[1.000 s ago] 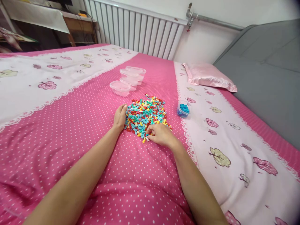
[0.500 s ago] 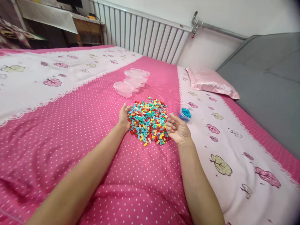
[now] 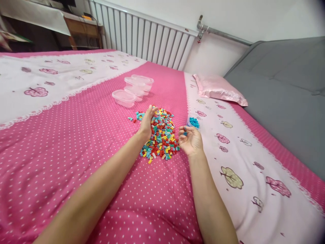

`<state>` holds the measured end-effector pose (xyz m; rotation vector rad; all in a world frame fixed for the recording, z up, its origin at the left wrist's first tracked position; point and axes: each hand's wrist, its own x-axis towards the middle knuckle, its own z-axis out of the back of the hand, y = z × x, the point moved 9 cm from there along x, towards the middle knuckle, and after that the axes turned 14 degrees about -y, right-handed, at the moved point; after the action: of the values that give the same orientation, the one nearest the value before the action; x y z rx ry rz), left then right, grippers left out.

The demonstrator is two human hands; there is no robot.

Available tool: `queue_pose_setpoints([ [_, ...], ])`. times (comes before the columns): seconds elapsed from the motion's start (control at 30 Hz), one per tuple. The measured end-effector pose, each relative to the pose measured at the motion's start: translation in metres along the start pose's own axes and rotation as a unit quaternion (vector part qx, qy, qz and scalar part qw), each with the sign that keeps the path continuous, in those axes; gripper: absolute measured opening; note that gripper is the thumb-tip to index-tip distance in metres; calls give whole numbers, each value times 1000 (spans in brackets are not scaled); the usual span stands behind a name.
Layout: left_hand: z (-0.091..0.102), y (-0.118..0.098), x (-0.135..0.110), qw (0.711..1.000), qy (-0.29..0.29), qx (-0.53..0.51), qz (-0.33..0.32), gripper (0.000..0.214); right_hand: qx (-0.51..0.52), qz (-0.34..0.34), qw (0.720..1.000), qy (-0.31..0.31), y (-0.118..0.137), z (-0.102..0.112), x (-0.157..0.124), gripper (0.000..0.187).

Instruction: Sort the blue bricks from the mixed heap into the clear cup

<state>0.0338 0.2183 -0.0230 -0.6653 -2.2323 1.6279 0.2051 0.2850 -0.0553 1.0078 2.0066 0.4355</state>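
Observation:
A pile of small toy building bricks (image 3: pixel 162 135) in red, yellow, teal, white and light blue lies on the pink polka-dot bedspread. My left hand (image 3: pixel 146 125) stands on edge in the left part of the pile, fingers stretched out and palm turned towards the bricks. At the right edge of the pile, my right hand (image 3: pixel 191 140) is palm up with curled fingers, and small blue bricks (image 3: pixel 185 133) show at its fingertips. Just behind it sits a clear plastic tub (image 3: pixel 199 126) holding blue bricks (image 3: pixel 194 122), partly hidden by the fingers.
Several clear plastic containers with lids (image 3: pixel 125 97) stand together beyond the pile. A pink satin pillow (image 3: pixel 219 89) lies at the back right, beside a grey padded headboard (image 3: pixel 279 74). Behind the bed are a white radiator (image 3: pixel 144 34) and a pipe (image 3: pixel 225 35).
My left hand has swept right into the pile, leaving a few bricks spread on its far left. My right hand stays near the tub, its fingers turned slightly. The view has shifted a little.

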Motion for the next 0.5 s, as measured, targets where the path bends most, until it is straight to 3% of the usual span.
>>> queue_pose_setpoints([
  [0.1,-14,-20,-7,995,98,-4,-17,56,8,5,1000,-15,0,4,4,12],
  [0.17,-7,-40,-7,990,122,8,-67,55,10,11,1000,-18,0,6,7,13],
  [0.27,31,-59,3,975,90,90,-182,48,-7,32,999,-29,1,10,12,9],
  [0.33,69,-60,13,943,22,199,-265,45,-30,61,997,-48,4,15,17,9],
  [0.43,123,-39,30,900,-81,331,-271,40,-54,101,991,-69,10,23,22,11],
  [0.5,140,-28,37,894,-104,341,-272,40,-62,113,989,-75,11,27,26,11],
])
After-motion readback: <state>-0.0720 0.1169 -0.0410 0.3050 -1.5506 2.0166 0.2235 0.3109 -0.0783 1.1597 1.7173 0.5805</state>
